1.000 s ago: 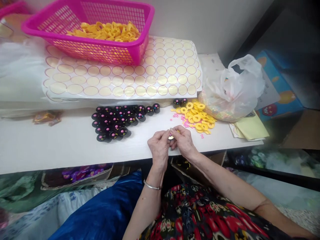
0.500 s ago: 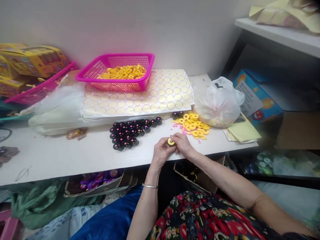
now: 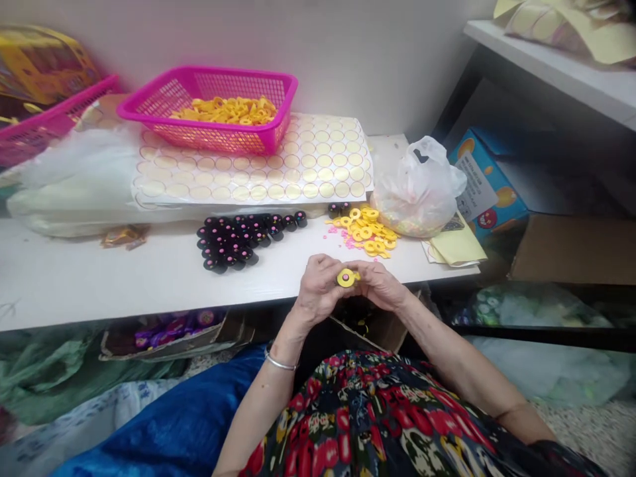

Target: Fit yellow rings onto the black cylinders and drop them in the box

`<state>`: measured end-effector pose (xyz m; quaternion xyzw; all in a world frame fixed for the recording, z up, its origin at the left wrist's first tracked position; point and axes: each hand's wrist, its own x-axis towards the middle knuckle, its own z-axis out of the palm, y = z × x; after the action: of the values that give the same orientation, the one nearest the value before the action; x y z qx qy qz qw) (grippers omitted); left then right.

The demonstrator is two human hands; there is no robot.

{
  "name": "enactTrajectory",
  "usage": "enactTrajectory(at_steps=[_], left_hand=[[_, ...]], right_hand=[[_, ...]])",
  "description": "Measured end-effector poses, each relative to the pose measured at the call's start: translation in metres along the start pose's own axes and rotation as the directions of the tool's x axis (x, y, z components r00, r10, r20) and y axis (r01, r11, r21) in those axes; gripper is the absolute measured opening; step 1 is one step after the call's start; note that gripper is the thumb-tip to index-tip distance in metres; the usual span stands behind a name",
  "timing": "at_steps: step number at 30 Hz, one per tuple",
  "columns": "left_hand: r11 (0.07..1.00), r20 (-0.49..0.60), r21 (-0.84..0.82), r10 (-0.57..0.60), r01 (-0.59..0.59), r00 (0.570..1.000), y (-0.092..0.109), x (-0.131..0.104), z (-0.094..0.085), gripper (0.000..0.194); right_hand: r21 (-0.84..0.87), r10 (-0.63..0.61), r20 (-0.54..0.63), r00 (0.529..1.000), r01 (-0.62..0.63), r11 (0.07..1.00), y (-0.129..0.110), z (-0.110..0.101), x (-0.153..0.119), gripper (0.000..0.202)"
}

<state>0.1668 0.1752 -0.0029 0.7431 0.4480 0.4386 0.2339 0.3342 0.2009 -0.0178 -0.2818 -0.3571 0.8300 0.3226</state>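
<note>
Between my two hands, near the table's front edge, is a yellow plastic ring piece point(image 3: 340, 279) with a small tab and a pink dot at its centre. My left hand point(image 3: 318, 286) pinches it from the left. On the other side, the fingers of my right hand point(image 3: 380, 285) close on its tab. What lies under the ring is mostly hidden by my fingers. Behind my hands lies a loose pile of yellow ring pieces point(image 3: 368, 228) with small pink bits point(image 3: 350, 242) beside it. Black caps with pink dots point(image 3: 231, 242) stand grouped to the left.
A pink basket point(image 3: 278, 136) of yellow pieces sits on sticker sheets point(image 3: 322, 175) at the back. A knotted plastic bag point(image 3: 415, 199) and yellow paper point(image 3: 462, 248) are at the right. Below the table edge are open cartons point(image 3: 218, 341). A white shelf point(image 3: 546, 63) juts out upper right.
The view has shifted, so the table things appear farther left and higher. My hands have turned the yellow ring piece, and its face and tab now show more fully.
</note>
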Motion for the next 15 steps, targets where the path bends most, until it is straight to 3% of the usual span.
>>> enactTrajectory(at_steps=[3,8,15], left_hand=[[0.99,0.097,0.107,0.079,-0.089,0.992,0.007,0.001,0.005,0.021],[0.983,0.111,0.137,0.108,-0.123,0.988,0.014,-0.001,0.016,0.012],[0.998,0.069,-0.042,0.047,-0.044,0.996,0.022,-0.008,0.033,0.019]], right_hand=[[-0.114,0.002,0.019,1.0,0.0,0.994,-0.007,-0.003,-0.004,0.047],[-0.249,0.008,0.005,1.0,-0.007,0.969,-0.015,-0.006,-0.013,0.054],[-0.12,-0.093,-0.062,0.994,0.085,0.989,-0.002,-0.005,-0.025,0.047]])
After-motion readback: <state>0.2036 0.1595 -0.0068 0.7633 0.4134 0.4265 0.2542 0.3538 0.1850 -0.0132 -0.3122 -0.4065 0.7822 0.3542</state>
